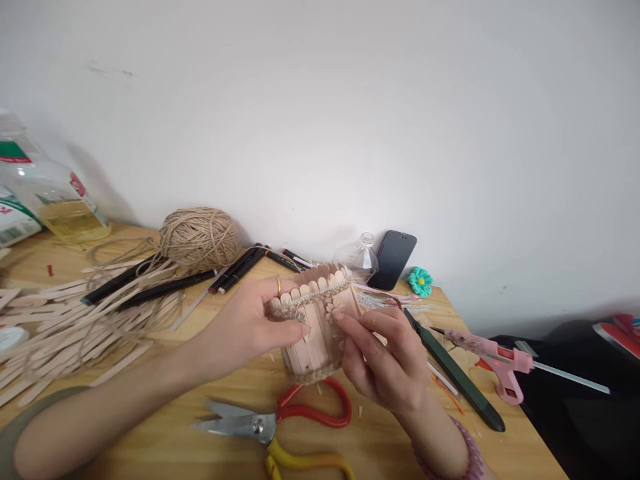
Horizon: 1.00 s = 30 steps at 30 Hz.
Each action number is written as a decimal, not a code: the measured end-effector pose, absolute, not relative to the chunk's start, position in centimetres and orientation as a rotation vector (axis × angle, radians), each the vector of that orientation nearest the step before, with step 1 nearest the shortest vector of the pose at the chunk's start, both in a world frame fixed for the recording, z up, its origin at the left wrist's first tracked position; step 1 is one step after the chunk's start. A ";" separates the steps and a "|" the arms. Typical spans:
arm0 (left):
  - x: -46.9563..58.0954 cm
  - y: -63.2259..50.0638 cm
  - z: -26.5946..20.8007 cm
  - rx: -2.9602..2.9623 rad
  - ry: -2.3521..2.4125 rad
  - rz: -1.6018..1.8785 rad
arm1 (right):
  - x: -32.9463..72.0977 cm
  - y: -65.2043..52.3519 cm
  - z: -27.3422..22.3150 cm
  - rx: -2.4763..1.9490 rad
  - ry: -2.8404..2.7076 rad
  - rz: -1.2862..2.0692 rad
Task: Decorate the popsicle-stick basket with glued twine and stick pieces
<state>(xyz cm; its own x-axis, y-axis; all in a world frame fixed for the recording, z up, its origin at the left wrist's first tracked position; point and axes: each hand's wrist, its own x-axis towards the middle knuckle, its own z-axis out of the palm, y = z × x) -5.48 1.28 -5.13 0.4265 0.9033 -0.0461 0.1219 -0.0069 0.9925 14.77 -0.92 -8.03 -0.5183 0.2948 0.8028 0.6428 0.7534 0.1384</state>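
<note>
My left hand [255, 320] is wrapped round the rim of a cup made of upright craft sticks [307, 353], its thumb across the front. Twine bands run along the cup's top and bottom edges, with a paler braided cord near the rim. On the cup's side, a small pale flower [332, 307] made of wood-coloured petals meets the fingertips of my right hand [387, 353], which are pinched together against it. Another flower [296, 319] sits by my left thumb. Below the cup, open scissors [257, 427] with red and yellow handles lie on the table.
Craft sticks [55, 333] and black markers [240, 267] spread out at left, near a twine ball [199, 237] and an oil bottle [73, 207]. A phone [393, 259] leans on the wall. At right are a green cutter [457, 373] and a pink glue gun [500, 360] over the table edge.
</note>
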 end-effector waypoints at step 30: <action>-5.6 2.2 -5.4 1.277 0.855 0.609 | 13.2 -0.3 -6.2 -1.371 -1.812 0.829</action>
